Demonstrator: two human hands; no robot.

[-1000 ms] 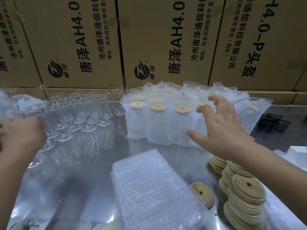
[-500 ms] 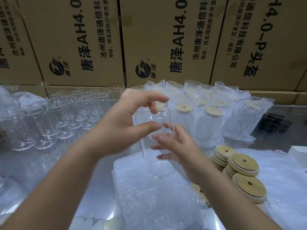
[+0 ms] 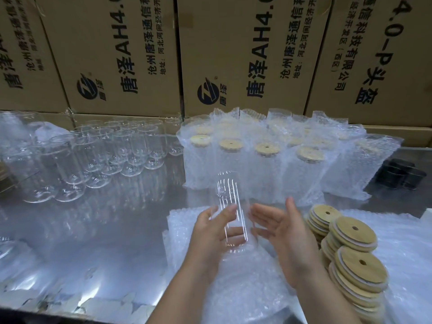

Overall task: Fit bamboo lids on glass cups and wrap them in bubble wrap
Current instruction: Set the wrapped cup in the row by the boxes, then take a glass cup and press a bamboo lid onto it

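Head view: the left hand (image 3: 210,232) grips a bare cup (image 3: 230,202) upright over the bubble wrap stack (image 3: 245,291), thumb in front and fingers curled behind the glass. The right hand (image 3: 285,237) is just beside the cup, fingers straight and apart, holding nothing; I cannot tell if it touches the glass. The cup has no lid, so the step looks like lid fitting. Next, the right hand likely needs a lid from the piled lids (image 3: 355,235) near its wrist, then has to seat it on the rim. Wrapped cups (image 3: 268,164) stand close behind and bare cups (image 3: 105,157) to the left, with open surface (image 3: 117,230) between them and the stack.
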